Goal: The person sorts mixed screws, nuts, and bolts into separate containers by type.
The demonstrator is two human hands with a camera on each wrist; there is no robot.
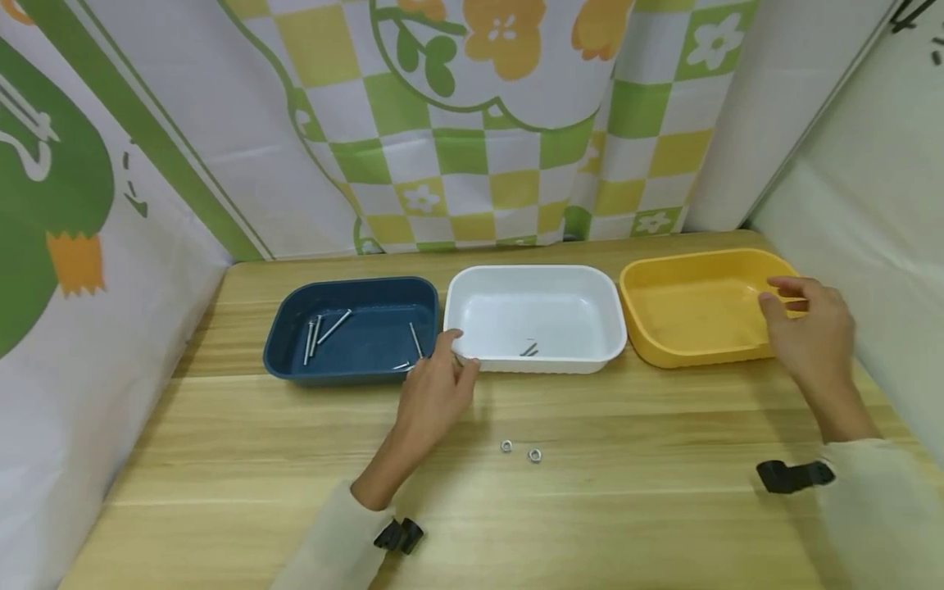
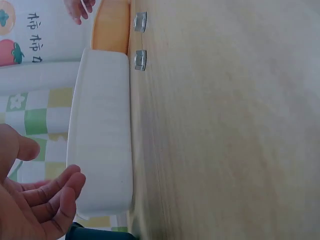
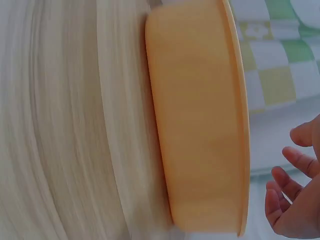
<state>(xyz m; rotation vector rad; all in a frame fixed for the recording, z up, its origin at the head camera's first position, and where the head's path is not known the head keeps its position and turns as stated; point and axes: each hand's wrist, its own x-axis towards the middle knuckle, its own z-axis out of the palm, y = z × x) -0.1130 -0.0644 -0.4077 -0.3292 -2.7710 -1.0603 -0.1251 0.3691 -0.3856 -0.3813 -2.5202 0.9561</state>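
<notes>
My left hand (image 1: 437,389) is at the near left corner of the white tray (image 1: 534,365). In the left wrist view a gap parts its thumb (image 2: 29,149) from the loosely bent fingers, and nothing shows between them. Over the right end of the yellow tray (image 1: 656,357), my right hand (image 1: 814,332) hovers with fingers apart and nothing held. The right wrist view shows those fingers beyond the tray's rim. Two small thin metal pieces (image 1: 529,350) lie in the white tray. The yellow tray shows nothing inside.
Left of the white tray stands a dark blue tray (image 1: 354,379) with several long screws (image 1: 335,326). Two metal nuts, one left (image 1: 506,447) and one right (image 1: 534,456), lie on the wooden table (image 1: 627,524). A patterned cloth (image 1: 472,172) hangs behind the trays.
</notes>
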